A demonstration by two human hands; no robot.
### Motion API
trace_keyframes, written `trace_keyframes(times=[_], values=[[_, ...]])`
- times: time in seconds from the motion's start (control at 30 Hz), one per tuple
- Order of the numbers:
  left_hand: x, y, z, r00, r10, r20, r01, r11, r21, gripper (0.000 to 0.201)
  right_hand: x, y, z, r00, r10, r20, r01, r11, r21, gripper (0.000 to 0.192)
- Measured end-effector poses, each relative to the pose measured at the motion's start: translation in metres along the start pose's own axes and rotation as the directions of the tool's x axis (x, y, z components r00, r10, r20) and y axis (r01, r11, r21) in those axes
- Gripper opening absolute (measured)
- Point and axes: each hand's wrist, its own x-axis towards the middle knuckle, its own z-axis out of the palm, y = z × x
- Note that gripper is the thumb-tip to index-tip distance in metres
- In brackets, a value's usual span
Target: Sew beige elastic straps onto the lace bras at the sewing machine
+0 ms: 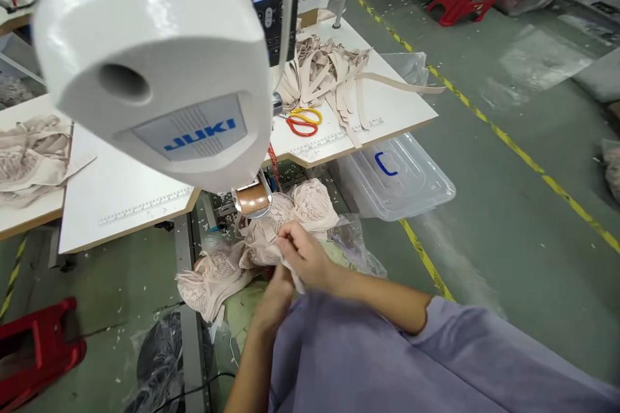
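My right hand (309, 257) is closed, thumb and fingers pinching the edge of a beige lace bra (261, 251) just below the sewing machine head (194, 77). Close under it, my left hand (277, 297) is closed around the lower part of the same edge; its fingertips are mostly hidden. A pale strip of the fabric shows between the two hands. More lace cups (314, 204) lie to the right of the machine's needle area, and others (206, 281) hang down at the left, over my lap.
Scissors with red and yellow handles (304, 121) lie on the white table (387, 110), by a heap of beige straps (322, 68). A lidded plastic box (411, 174) stands below the table at right. Beige pieces (33, 155) are piled at left. A red stool (39, 348) stands lower left.
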Motion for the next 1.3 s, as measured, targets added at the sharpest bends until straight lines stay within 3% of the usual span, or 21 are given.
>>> trace_keyframes(times=[0.03, 0.13, 0.23, 0.3, 0.37, 0.43, 0.53, 0.6, 0.67, 0.73, 0.77, 0.83, 0.9, 0.97, 1.03, 1.17, 1.3], values=[[0.002, -0.003, 0.002, 0.999, -0.012, -0.044, 0.008, 0.995, -0.098, 0.048, -0.004, 0.002, 0.007, 0.998, -0.054, -0.015, 0.054, 0.998, -0.02, 0.01], [0.006, -0.005, 0.008, 0.985, 0.004, -0.175, -0.037, 0.982, -0.187, 0.058, -0.012, 0.011, 0.026, 0.973, -0.201, -0.112, 0.197, 0.979, -0.05, 0.01], [0.004, -0.003, 0.016, 0.944, 0.015, -0.328, -0.104, 0.961, -0.256, 0.053, -0.015, 0.017, 0.037, 0.946, -0.26, -0.195, 0.25, 0.965, -0.074, 0.009], [-0.001, 0.001, 0.019, 0.897, 0.073, -0.437, -0.176, 0.964, -0.201, 0.045, -0.017, 0.017, 0.036, 0.957, -0.247, -0.153, 0.238, 0.969, -0.072, 0.011], [-0.007, 0.009, 0.018, 0.839, 0.181, -0.514, -0.228, 0.973, -0.03, 0.039, -0.016, 0.015, 0.027, 0.97, -0.236, -0.061, 0.232, 0.97, -0.074, 0.017], [-0.014, 0.023, 0.012, 0.827, 0.294, -0.478, -0.199, 0.95, 0.241, 0.029, -0.014, 0.011, 0.011, 0.961, -0.277, -0.016, 0.274, 0.957, -0.095, 0.02], [-0.026, 0.045, 0.002, 0.913, 0.299, -0.278, -0.081, 0.801, 0.593, 0.037, -0.005, 0.001, -0.015, 0.921, -0.385, 0.061, 0.39, 0.909, -0.15, 0.028], [-0.032, 0.058, -0.002, 0.96, 0.226, -0.168, -0.048, 0.719, 0.693, 0.041, 0.002, -0.006, -0.027, 0.88, -0.383, 0.283, 0.432, 0.891, -0.138, 0.037], [-0.035, 0.067, -0.003, 0.978, 0.182, -0.099, -0.054, 0.687, 0.725, 0.038, 0.007, -0.012, -0.033, 0.806, -0.297, 0.512, 0.408, 0.906, -0.116, 0.033], [-0.036, 0.073, -0.002, 0.986, 0.159, -0.056, -0.07, 0.688, 0.722, 0.035, 0.01, -0.015, -0.035, 0.755, -0.234, 0.612, 0.38, 0.917, -0.118, 0.026], [-0.036, 0.076, -0.002, 0.988, 0.146, -0.051, -0.065, 0.695, 0.716, 0.035, 0.01, -0.016, -0.036, 0.757, -0.231, 0.611, 0.381, 0.916, -0.126, 0.025], [-0.035, 0.081, -0.004, 0.987, 0.13, -0.092, -0.029, 0.715, 0.698, 0.034, 0.011, -0.016, -0.038, 0.815, -0.238, 0.528, 0.372, 0.914, -0.162, 0.022], [-0.034, 0.085, -0.007, 0.975, 0.136, -0.178, 0.014, 0.754, 0.656, 0.034, 0.011, -0.016, -0.041, 0.91, -0.229, 0.346, 0.317, 0.922, -0.223, 0.022], [-0.032, 0.089, -0.008, 0.954, 0.151, -0.258, 0.022, 0.825, 0.565, 0.035, 0.011, -0.017, -0.042, 0.956, -0.226, 0.185, 0.268, 0.929, -0.254, 0.021], [-0.029, 0.09, -0.007, 0.937, 0.156, -0.311, -0.003, 0.897, 0.442, 0.035, 0.009, -0.019, -0.039, 0.948, -0.283, 0.147, 0.312, 0.917, -0.249, 0.019], [-0.024, 0.088, 0.003, 0.91, 0.152, -0.387, -0.041, 0.959, 0.282, 0.03, 0.005, -0.023, -0.022, 0.869, -0.481, 0.112, 0.494, 0.839, -0.23, 0.01], [-0.018, 0.082, 0.011, 0.924, 0.207, -0.321, -0.149, 0.969, 0.197, 0.032, 0.005, -0.024, -0.006, 0.847, -0.528, 0.064, 0.527, 0.816, -0.236, 0.011]])
